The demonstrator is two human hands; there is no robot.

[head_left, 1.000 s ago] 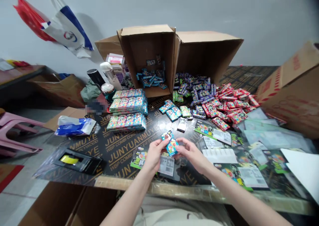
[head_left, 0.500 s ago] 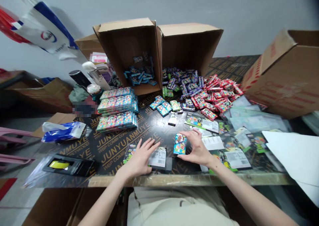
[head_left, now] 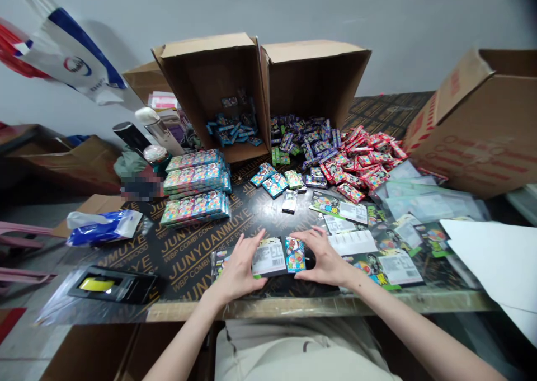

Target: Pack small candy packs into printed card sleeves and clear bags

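My left hand (head_left: 238, 266) spans a dark printed card (head_left: 269, 257) with a white label, its thumb at the near edge and fingers at the far edge. The card's left part is partly covered by that hand. In my right hand (head_left: 325, 259) is a small blue candy box (head_left: 295, 254) with a colourful picture, pinched between thumb and fingers. The box stands right beside the card's right end, touching or almost touching it. Just beyond lie a white-and-black small box (head_left: 289, 201), a green box (head_left: 293, 179) and blue boxes (head_left: 274, 185).
Wrapped packs (head_left: 195, 206) are stacked at left. Two open cartons (head_left: 247, 153) at the back hold blue and purple boxes; red boxes (head_left: 364, 168) are heaped beside them. More printed cards (head_left: 401, 266), clear sleeves (head_left: 413, 199) and white sheets (head_left: 482, 258) lie at right. A black tape dispenser (head_left: 113, 286) sits front left.
My right hand has brought the blue candy box left and slightly nearer, up to the card's end. My left hand has gone from lying spread over the card to gripping its edges.
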